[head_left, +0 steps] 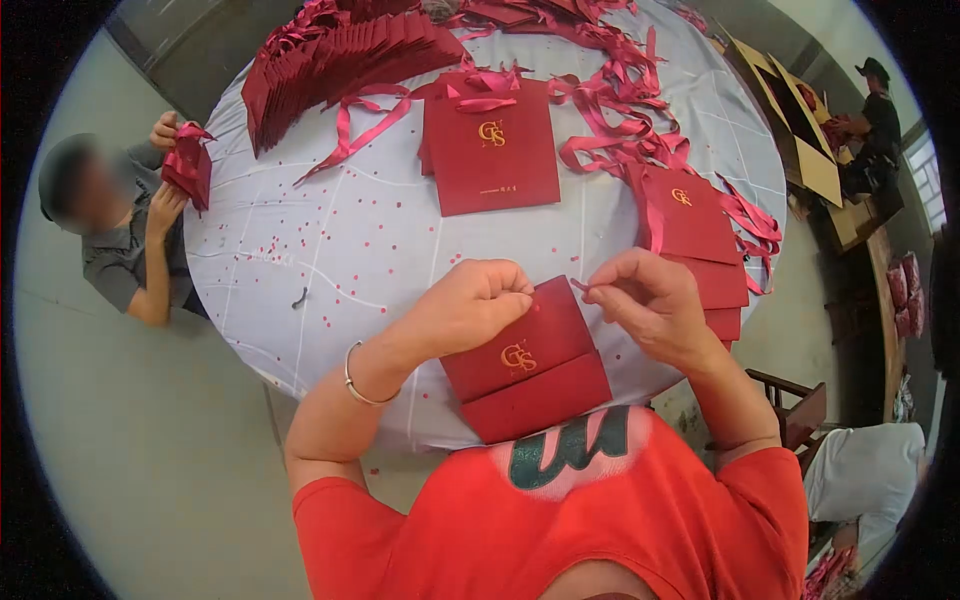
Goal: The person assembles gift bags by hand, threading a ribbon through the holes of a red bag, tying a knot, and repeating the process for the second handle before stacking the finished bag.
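Note:
In front of me a dark red paper gift bag [530, 345] with a gold logo lies on the table, its lower part folded up at my edge. My left hand [480, 308] is closed in a pinch over the bag's upper left corner; whatever its fingertips hold is hidden. Right of the bag, my right hand [655, 305] pinches a short end of red ribbon [579, 286] between thumb and forefinger, close to the bag's upper right corner. A stack of similar red bags [690, 215] with pink ribbon handles lies beyond my right hand.
Farther in on the round white-covered table [390, 250] lie more bags [495, 150], a long row of bags [340, 70] and loose ribbons [625, 110]. Small red dots are scattered about. A person [120, 220] at left handles a bag; another [875, 130] stands by cardboard boxes [790, 110].

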A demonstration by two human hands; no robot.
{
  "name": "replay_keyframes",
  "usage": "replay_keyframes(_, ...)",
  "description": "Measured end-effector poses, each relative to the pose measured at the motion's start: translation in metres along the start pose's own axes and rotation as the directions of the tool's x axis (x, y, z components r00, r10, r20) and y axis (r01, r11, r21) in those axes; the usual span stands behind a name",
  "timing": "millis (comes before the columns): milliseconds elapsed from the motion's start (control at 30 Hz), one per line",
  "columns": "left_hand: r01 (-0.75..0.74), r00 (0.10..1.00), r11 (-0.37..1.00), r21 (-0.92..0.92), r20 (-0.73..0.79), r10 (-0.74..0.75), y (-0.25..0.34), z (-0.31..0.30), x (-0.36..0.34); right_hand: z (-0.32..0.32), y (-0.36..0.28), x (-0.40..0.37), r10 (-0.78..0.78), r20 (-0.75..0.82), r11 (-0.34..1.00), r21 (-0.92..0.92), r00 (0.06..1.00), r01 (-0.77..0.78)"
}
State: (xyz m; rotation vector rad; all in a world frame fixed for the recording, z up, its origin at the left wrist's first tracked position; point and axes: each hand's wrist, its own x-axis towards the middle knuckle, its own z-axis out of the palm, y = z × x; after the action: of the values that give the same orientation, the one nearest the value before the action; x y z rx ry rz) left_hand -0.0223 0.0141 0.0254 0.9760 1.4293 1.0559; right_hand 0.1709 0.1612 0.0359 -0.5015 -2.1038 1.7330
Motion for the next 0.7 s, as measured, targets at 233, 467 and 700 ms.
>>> replay_keyframes(233, -0.03, 0.999, 0.999, 0.04, 0.012, 0.03, -0.009, -0.001, 0.003, 0.009, 0.004, 0.003, -0.26, 0.061, 0.949, -0.168, 0.964, 0.267)
replay_keyframes(467, -0.027, 1.0, 0.999, 0.018, 0.004, 0.027, -0.001, 0.001, -0.001, 0.022, 0.007, 0.008, -0.539, 0.208, 0.708, -0.413, 0.816, 0.573)
replay_keyframes(700, -0.06, 0.997, 0.991, 0.116, -0.048, 0.065, 0.006, 0.007, -0.007, 0.028, -0.003, 0.007, -0.497, 0.216, 0.676, -0.511, 0.841, 0.531)
